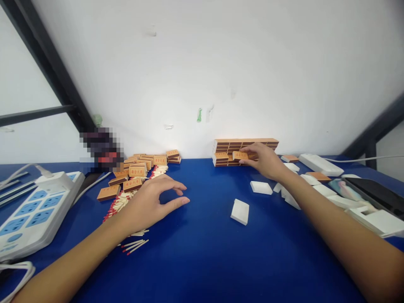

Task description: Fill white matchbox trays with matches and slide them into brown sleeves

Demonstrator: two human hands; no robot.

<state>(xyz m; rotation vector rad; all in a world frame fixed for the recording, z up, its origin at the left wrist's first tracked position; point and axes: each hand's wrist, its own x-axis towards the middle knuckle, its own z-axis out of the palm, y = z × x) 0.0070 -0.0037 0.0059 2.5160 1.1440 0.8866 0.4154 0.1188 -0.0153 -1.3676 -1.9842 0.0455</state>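
Note:
My right hand [260,160] pinches an orange matchbox [240,156] between thumb and fingers, at the front of a stacked block of matchboxes [246,141] against the wall. My left hand [160,195] hovers over the blue table with fingers apart and nothing between them. Beneath and beside it lies a heap of loose red-tipped matches [121,203], partly hidden by the hand and forearm. Behind that heap is a jumbled pile of orange matchboxes [138,170]. Two white matchbox trays [240,211] rest on the table between my hands and nearer to me.
More white trays [325,191] lie scattered beyond my right forearm, by a dark phone-like object [375,193] and a white power strip [320,164]. At left stands a larger white power strip [39,210] with blue sockets and cables. Dark metal frame bars [57,59] slant up both sides.

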